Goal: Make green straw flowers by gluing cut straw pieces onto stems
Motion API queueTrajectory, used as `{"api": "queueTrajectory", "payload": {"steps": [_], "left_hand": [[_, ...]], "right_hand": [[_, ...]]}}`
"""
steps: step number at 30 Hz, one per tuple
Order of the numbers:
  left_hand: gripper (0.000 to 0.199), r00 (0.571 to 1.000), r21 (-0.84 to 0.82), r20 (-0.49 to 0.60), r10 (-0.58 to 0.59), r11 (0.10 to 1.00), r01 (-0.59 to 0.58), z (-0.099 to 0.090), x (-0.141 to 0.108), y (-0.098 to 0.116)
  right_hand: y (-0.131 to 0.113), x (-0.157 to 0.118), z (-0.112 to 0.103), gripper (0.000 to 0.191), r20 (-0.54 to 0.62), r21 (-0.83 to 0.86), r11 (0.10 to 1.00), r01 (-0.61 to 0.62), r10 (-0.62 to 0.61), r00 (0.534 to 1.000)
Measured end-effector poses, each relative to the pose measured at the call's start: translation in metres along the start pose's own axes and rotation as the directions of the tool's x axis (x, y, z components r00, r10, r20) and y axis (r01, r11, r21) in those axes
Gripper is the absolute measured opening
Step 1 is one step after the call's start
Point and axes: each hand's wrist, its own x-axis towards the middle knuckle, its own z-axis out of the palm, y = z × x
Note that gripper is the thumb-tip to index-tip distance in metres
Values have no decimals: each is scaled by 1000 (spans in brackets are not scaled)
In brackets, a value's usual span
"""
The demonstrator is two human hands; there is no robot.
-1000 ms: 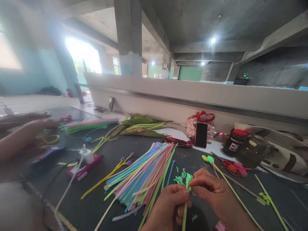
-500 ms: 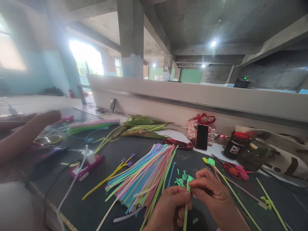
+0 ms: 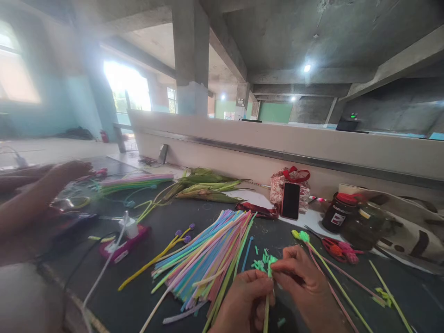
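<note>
My left hand [image 3: 248, 296] is closed round a pale green pipe cleaner stem [image 3: 266, 317], which points down toward the table's front edge. At its top, the fingertips of my right hand [image 3: 307, 284] pinch a bright green pipe cleaner piece [image 3: 270, 268]; how it joins the stem is hidden by fingers. Short cut green pieces [image 3: 258, 265] lie just beyond my hands. Left of them spreads a large bundle of pastel pipe cleaners [image 3: 208, 259]. On the right, a long pipe cleaner flower stem [image 3: 329, 270] with a green and yellow head lies near red-handled scissors [image 3: 335, 247].
Behind lie corn husks [image 3: 204, 187], a phone [image 3: 290, 200] leaning on a patterned pouch [image 3: 277, 182], and a dark bottle [image 3: 338, 212]. A yellow stem with purple tips [image 3: 156, 259] and a magenta power strip [image 3: 123, 245] are left. Another person's arm [image 3: 38, 192] reaches in at far left.
My hands stay almost in the same place, with the fingers of both still together at the top of the stem. The view has shifted very slightly.
</note>
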Motion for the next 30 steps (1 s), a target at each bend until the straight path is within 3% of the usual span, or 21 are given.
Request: {"api": "queueTrajectory", "payload": {"steps": [9, 12, 14, 15, 17, 19, 21, 23, 26, 30], "left_hand": [[30, 997, -42, -63, 42, 998, -44, -3, 5, -3], [29, 995, -37, -77, 64, 997, -67, -6, 5, -5], [27, 995, 2, -66, 73, 997, -74, -8, 6, -6], [27, 995, 25, -58, 77, 997, -75, -9, 7, -6], [27, 996, 55, -51, 78, 996, -75, -11, 7, -7], [29, 996, 56, -48, 78, 996, -75, -10, 6, -6], [30, 995, 51, -43, 87, 995, -85, -7, 3, -4], [29, 993, 40, -47, 107, 994, -105, -3, -2, -1], [29, 992, 52, -56, 114, 992, -111, 1, -6, 1], [31, 986, 79, -70, 150, 986, -145, 0, -5, 0]], "right_hand": [[5, -4, -1, 18, -26, 34, 998, 55, -55, 998], [-2, -8, -7, 19, -152, 109, 991, -83, 99, 983], [-7, -11, -10, 16, -208, 242, 938, -250, 302, 930], [-9, -12, -10, 18, -194, 327, 883, -336, 411, 891], [-11, -12, -9, 23, -50, 468, 744, -477, 562, 826], [-12, -11, -5, 27, 159, 523, 617, -588, 607, 779], [-12, -11, 1, 28, 289, 545, 557, -627, 578, 764], [-11, -11, 7, 27, 291, 571, 553, -607, 555, 779], [-9, -12, 12, 28, 205, 575, 607, -549, 543, 815], [-7, -14, 14, 30, 222, 573, 604, -555, 537, 814]]}}
